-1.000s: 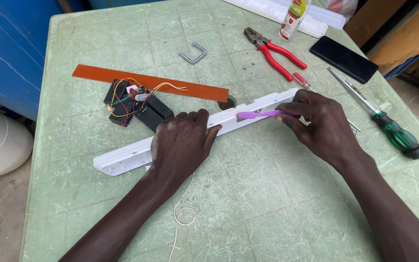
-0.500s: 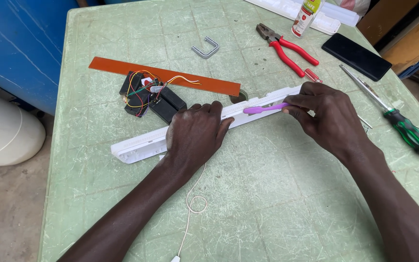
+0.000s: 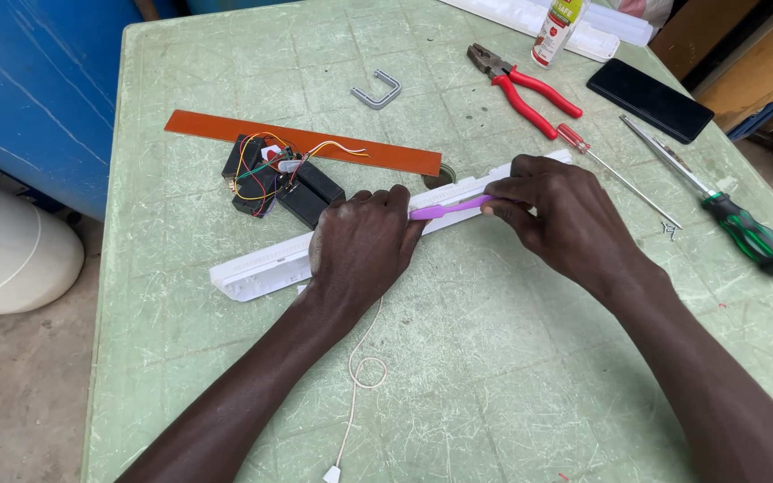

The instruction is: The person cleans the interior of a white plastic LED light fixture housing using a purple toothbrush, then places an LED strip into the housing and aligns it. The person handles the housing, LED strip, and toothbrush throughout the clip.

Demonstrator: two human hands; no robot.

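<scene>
While the long white plastic housing point(image 3: 351, 234) hasn't budged on the green counter point(image 3: 512, 358), the right hand point(image 3: 565, 219) has slid the thin purple tool point(image 3: 449, 209) a touch leftward; looks like steady progress along the strip; tool pinched in closed fingers point(image 3: 503, 192), left hand point(image 3: 360, 246) flat, pinning the housing.

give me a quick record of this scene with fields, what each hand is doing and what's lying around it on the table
left hand: pressed flat on the long white housing, grip open
right hand: pinching a purple tool against the housing
behind housing: orange strip, black battery pack with coloured wires
right side: red pliers, red screwdriver, green screwdriver, black phone
far edge: grey U-bracket
near edge: white cord
surface: green table
</scene>
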